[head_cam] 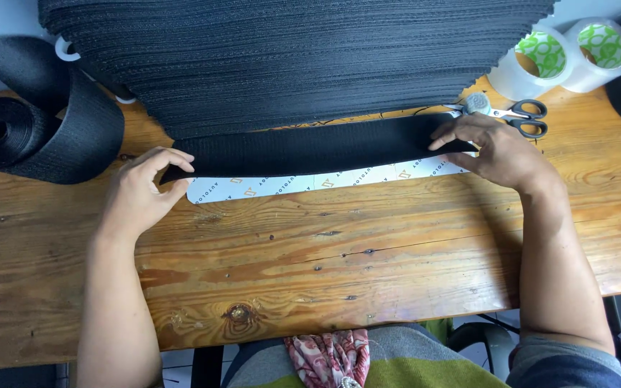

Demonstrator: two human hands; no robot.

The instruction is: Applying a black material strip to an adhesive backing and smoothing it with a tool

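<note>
A long black webbing strip [310, 147] lies across the wooden table [325, 244], resting partly on a white printed strip [325, 181] of about the same length. My left hand [141, 190] pinches the left end of the black strip between thumb and fingers. My right hand [494, 147] presses down on its right end, fingers spread over the strip and the white piece beneath. Both strips run slightly uphill from left to right.
A tall stack of cut black webbing pieces [296, 57] fills the back. A roll of black webbing [30, 126] sits at the left. Scissors [522, 115] and two tape rolls [566, 50] lie at the back right. My lap shows below the table edge.
</note>
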